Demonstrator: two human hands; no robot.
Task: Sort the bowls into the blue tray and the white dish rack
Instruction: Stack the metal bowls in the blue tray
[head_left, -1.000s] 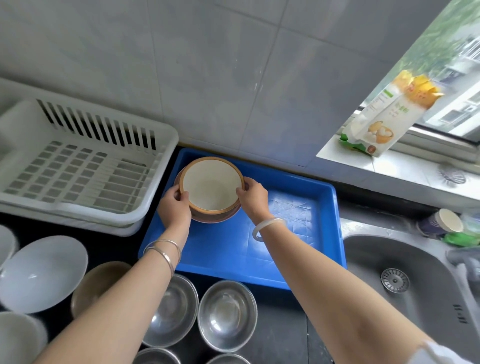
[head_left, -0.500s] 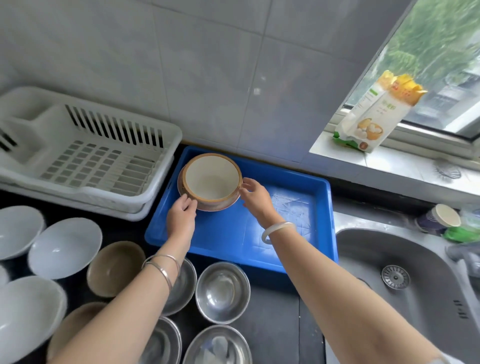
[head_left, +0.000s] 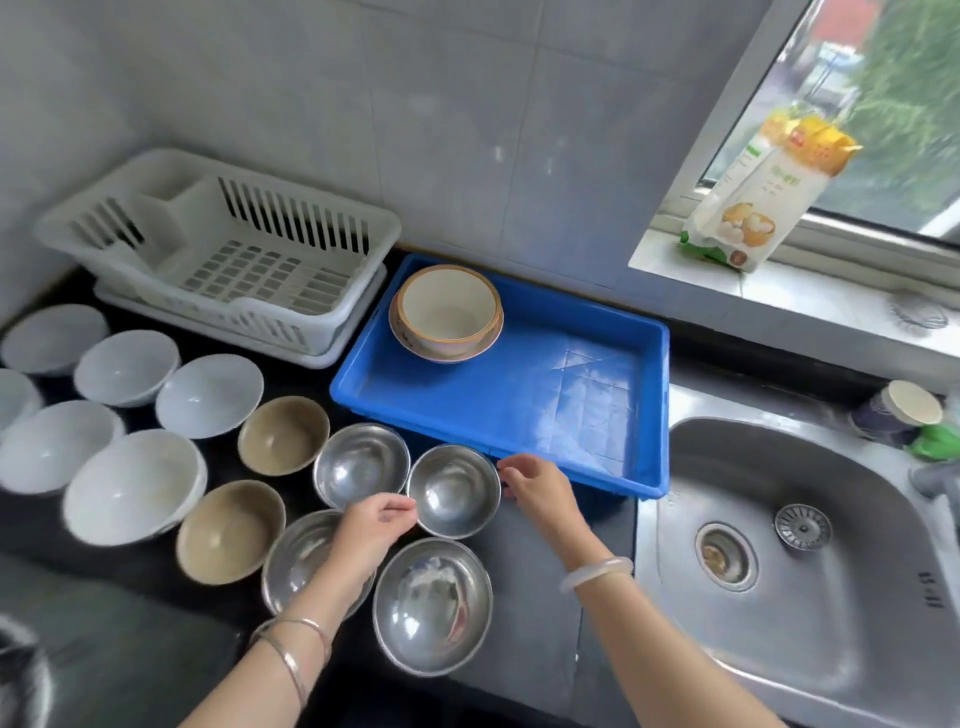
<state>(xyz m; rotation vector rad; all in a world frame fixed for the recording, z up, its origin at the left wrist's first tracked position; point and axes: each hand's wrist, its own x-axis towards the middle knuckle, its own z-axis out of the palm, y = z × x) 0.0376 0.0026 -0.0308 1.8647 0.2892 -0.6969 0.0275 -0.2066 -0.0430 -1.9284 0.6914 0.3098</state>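
Observation:
In the far left corner of the blue tray (head_left: 545, 415) stand two nested ceramic bowls (head_left: 447, 312), cream inside with brown rims. The white dish rack (head_left: 223, 254) to its left holds nothing. On the dark counter in front of the tray stands a small steel bowl (head_left: 453, 491). My left hand (head_left: 376, 525) pinches its left rim, and my right hand (head_left: 540, 488) has its fingertips on the right rim. Around it stand three more steel bowls (head_left: 361, 462), two brown bowls (head_left: 283, 434) and several white bowls (head_left: 132, 486).
A steel sink (head_left: 789, 561) lies to the right of the tray, with a cup (head_left: 904, 410) and green cloth at its far edge. A flour bag (head_left: 763, 197) leans on the window sill. The tiled wall rises behind the rack and tray.
Both hands have let go of the nested ceramic bowls in the tray and come back toward me to the steel bowl. The camera has tilted down, showing more bowls.

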